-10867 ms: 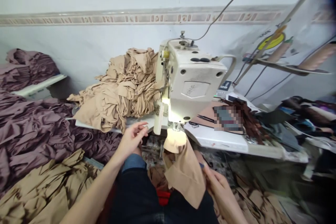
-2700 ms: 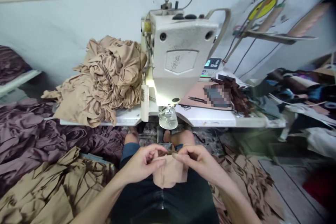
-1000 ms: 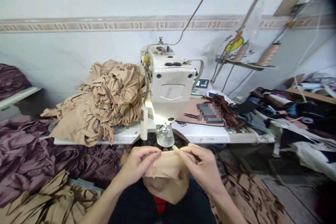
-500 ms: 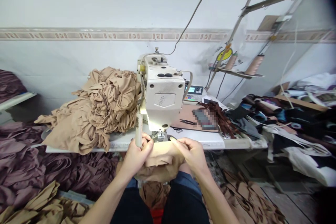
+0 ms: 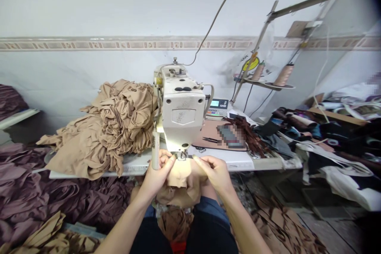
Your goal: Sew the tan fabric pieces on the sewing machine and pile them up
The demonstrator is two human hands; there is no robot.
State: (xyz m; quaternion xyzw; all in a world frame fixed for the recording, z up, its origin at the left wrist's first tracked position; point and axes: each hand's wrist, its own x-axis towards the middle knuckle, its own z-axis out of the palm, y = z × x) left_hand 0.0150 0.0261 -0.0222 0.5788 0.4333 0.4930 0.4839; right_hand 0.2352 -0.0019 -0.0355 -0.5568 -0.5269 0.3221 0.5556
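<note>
A white sewing machine (image 5: 180,113) stands on a white table (image 5: 235,161), its lamp lit over the needle. Both my hands hold a tan fabric piece (image 5: 182,184) right under the presser foot. My left hand (image 5: 159,170) pinches the fabric's left side, beside the white lever. My right hand (image 5: 212,170) grips its right side, fingers curled. The rest of the piece hangs down over my lap.
A heap of tan garments (image 5: 114,121) lies on the table left of the machine. Purple fabric (image 5: 35,194) piles up at the left. Scissors (image 5: 210,140), dark scraps and a control panel (image 5: 217,105) sit to the right, thread cones (image 5: 282,75) above. Clutter fills the right side.
Both hands have lifted the tan piece from my lap up to the machine and now hold it under the presser foot. The view has tilted upward.
</note>
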